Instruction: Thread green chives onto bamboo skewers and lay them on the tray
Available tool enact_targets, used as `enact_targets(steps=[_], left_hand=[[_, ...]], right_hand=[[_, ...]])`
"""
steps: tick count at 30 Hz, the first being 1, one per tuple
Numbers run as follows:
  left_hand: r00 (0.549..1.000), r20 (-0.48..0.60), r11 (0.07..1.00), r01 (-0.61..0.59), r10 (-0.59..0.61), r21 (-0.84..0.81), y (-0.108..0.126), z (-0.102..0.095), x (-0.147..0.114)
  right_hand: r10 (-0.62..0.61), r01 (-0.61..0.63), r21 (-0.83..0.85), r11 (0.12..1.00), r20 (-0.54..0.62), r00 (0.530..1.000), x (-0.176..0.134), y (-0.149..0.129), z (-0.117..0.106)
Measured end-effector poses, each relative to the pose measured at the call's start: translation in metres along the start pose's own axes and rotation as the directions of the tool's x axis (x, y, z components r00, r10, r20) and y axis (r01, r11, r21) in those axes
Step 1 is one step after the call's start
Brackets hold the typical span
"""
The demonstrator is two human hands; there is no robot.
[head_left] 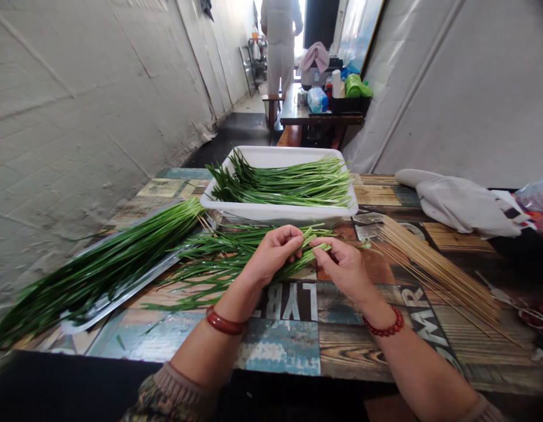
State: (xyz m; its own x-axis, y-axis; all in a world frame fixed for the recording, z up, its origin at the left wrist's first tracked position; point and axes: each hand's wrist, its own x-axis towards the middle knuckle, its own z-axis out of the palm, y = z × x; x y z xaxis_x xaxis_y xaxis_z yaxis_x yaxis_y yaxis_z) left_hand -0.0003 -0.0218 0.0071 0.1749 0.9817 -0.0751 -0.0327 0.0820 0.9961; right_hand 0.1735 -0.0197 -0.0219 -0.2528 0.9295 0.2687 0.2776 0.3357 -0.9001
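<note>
Long green garlic chives (227, 258) lie loose on the table, their pale stem ends reaching up to my hands. My left hand (278, 251) is closed around some stems near their ends. Just to its right, my right hand (345, 266) pinches pale stem ends between thumb and fingers. Behind my hands a white plastic tub (280, 211) holds more chives (289, 181). At the left, a thick bundle of chives (117, 258) lies across a shallow tray (108, 302), with thin sticks showing at its stem end. A pile of bamboo skewers (438, 266) lies right of my right hand.
The patchwork wooden table (280, 346) runs between pale walls. A light grey cap (456, 196) lies at the right, with scissors (513, 302) nearer me. Farther back, a person (280, 47) stands near a second table (298, 114) carrying several items.
</note>
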Motion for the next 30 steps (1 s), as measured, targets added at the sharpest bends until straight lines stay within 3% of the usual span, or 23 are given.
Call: enact_targets(steps=[30], left_hand=[[0.999,-0.034,0.998,-0.003,0.001,-0.069,0.0011,0.0026,-0.0008]], right_hand=[[0.005,-0.005,0.029,1.0,-0.024,1.0,-0.0008,0.0017,0.0019]])
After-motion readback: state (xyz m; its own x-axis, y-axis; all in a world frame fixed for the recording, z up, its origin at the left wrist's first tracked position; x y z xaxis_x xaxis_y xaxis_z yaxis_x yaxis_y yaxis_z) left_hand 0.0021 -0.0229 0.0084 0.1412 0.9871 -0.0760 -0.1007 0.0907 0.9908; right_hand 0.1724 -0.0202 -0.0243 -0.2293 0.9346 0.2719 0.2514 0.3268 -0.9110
